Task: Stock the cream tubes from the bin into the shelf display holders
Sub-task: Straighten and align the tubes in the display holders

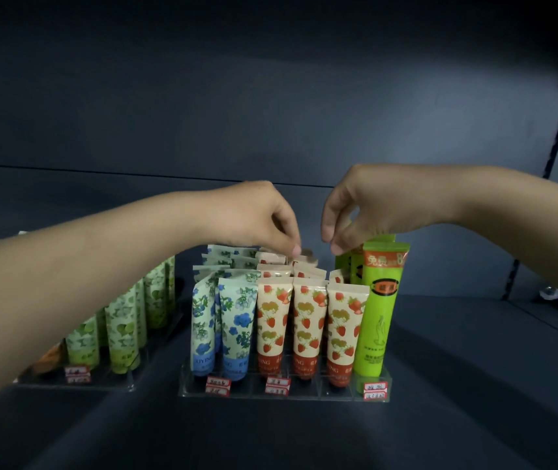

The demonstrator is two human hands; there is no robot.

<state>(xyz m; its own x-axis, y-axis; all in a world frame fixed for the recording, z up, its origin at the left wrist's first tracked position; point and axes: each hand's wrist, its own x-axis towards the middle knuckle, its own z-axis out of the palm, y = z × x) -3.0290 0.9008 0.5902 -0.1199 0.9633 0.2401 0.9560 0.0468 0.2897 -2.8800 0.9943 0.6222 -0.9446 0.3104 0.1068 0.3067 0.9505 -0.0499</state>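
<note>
Our left hand (257,218) curls its fingers (289,244) down to pinch the crimped top of a strawberry tube (304,258) in the back row of the holder (284,395), mid-shelf (474,368). Our right hand (365,208) hovers just beside it, fingers (330,218) loosely curled, nothing visible in them, above the green tubes (384,300) at the holder's right end. Blue tubes (236,320) fill its left rows.

Clear holder (284,395) mid-shelf, tubes upright, caps down, in rows running near to far. Blue-flower tubes (238,330) fill the left columns, strawberry tubes (306,327) the middle, taller bright green tubes (377,310) the right. Far strawberry tube (304,257) blurred at its top. Second holder (108,385) to the left carries leaf-print tubes (121,327).
</note>
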